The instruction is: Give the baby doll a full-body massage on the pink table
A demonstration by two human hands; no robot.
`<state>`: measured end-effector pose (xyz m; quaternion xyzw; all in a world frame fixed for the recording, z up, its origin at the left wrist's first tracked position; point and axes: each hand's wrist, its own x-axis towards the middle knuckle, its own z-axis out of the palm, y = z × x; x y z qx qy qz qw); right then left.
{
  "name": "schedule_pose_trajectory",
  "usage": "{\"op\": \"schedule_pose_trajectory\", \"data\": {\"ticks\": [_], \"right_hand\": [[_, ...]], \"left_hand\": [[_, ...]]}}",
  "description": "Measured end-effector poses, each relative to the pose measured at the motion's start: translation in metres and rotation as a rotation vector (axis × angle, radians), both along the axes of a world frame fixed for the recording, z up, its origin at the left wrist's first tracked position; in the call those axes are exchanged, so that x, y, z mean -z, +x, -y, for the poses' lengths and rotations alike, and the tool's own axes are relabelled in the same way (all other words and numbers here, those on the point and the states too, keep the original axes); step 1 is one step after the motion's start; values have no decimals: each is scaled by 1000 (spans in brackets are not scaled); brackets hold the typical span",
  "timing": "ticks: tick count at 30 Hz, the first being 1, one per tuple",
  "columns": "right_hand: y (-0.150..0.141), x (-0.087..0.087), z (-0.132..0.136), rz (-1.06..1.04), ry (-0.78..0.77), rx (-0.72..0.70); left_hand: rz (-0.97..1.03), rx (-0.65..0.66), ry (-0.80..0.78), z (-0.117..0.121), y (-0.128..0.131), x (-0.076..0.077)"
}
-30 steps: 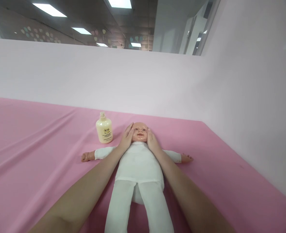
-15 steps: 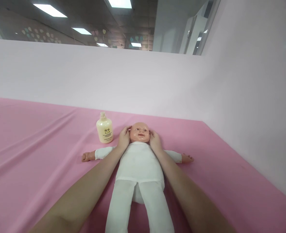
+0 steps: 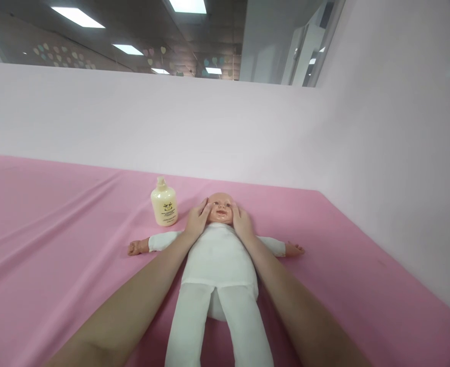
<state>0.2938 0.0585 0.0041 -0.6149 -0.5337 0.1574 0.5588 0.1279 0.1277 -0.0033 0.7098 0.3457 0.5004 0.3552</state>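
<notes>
A baby doll [image 3: 220, 260] with a white cloth body lies on its back, arms out to both sides and legs toward me. My left hand [image 3: 198, 220] rests against the left side of its head [image 3: 220, 198], thumb on the cheek. On the opposite side, my right hand [image 3: 243, 222] touches the other cheek in the same way. Both hands are open, their fingers extended along the head; some fingertips are hidden behind it. Left of the head stands a cream-yellow bottle [image 3: 165, 205] with dark print, upright and apart from my left hand.
The doll lies on a pink sheet [image 3: 75, 219] with creases at the left. A white wall [image 3: 133, 117] rises behind the sheet, and another wall [image 3: 412, 153] runs along the right. Above is a window [image 3: 209, 41] with ceiling lights and heart-shaped decorations.
Both hands have moved inward from the sides of the doll's head onto its cheeks, the thumbs now over them. The doll and the bottle stay in place.
</notes>
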Motion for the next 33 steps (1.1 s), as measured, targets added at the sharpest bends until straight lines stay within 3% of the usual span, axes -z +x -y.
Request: {"op": "schedule_pose_trajectory", "data": {"ticks": [7, 16, 33], "right_hand": [[-6, -8, 7, -104, -17, -247], [-5, -11, 7, -210, -157, -259], [-5, -15, 13, -270, -195, -307]], "left_hand": [[0, 161, -113, -4, 0, 3], [69, 237, -168, -2, 0, 0], [72, 284, -198, 3, -2, -3]]}}
